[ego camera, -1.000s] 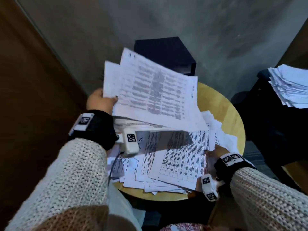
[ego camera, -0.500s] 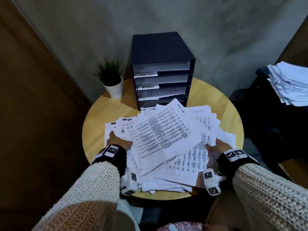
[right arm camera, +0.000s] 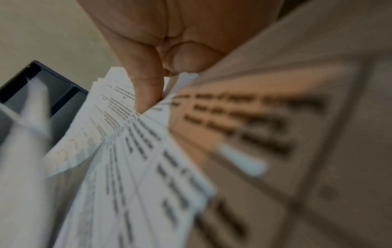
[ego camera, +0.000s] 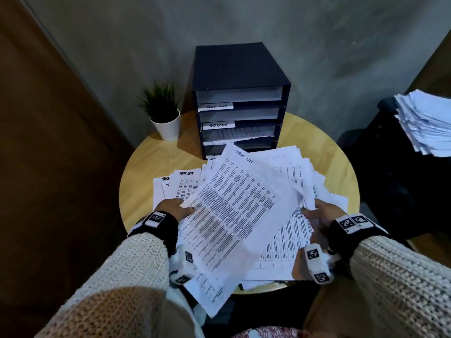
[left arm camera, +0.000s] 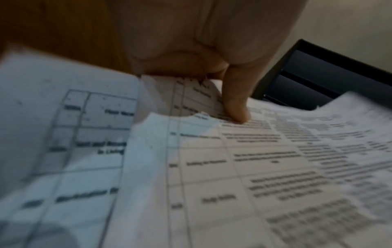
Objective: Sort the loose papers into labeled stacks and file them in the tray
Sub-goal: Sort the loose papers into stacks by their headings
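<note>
Biggest risk I see: the loose papers [ego camera: 256, 215] are one wide, unsquared fan across the round worktop [ego camera: 136, 191], near edge overhanging toward me, so any lift or sideways pull likely sheds sheets off the front. Left hand [ego camera: 172, 211] has its grip pinched on the left edge of the top sheets, thumb [left arm camera: 235, 107] pressed on the print; right hand [ego camera: 322, 215] has its grip clamped on a thick fanned bundle at the right edge, thumb [right arm camera: 148, 94] on top. With two holds on offset layers, I'd expect torn or creased corners if the hands pull apart. Sheets headed "TASK LIST" sit mixed through the pile, so misfiling looks easy. Tray [ego camera: 240, 101] stands upright behind the pile, just beyond it: top two slots look empty, third holds a printed sheet, bottom slot is half hidden by paper. Labels read "TASK LIST" and "ADMIN"; lower ones I can't read. A separate paper stack [ego camera: 424, 123] sits off right; a potted plant [ego camera: 163, 113] is left of the tray.
</note>
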